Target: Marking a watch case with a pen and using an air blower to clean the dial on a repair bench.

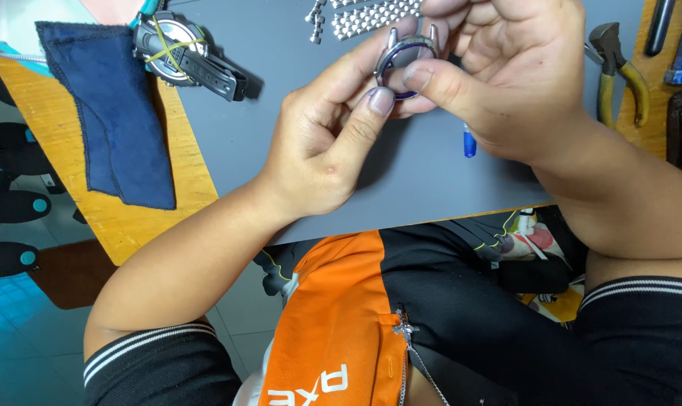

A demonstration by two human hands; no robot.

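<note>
A round silver watch case [406,54] with lugs and a bluish rim is pinched between both hands above the grey mat [281,128]. My left hand [326,143] grips it from the left with thumb and fingers. My right hand [491,68] holds it from the right, thumb pressing on its rim. Just behind the hands lies a silver metal watch bracelet [363,15].
A black wristwatch [183,53] wrapped in a yellow rubber band lies at the back left. A dark blue cloth [108,105] drapes over the wooden table edge. Pliers [619,71] with yellow handles lie at the right. A blue-tipped tool [469,143] pokes out under my right hand.
</note>
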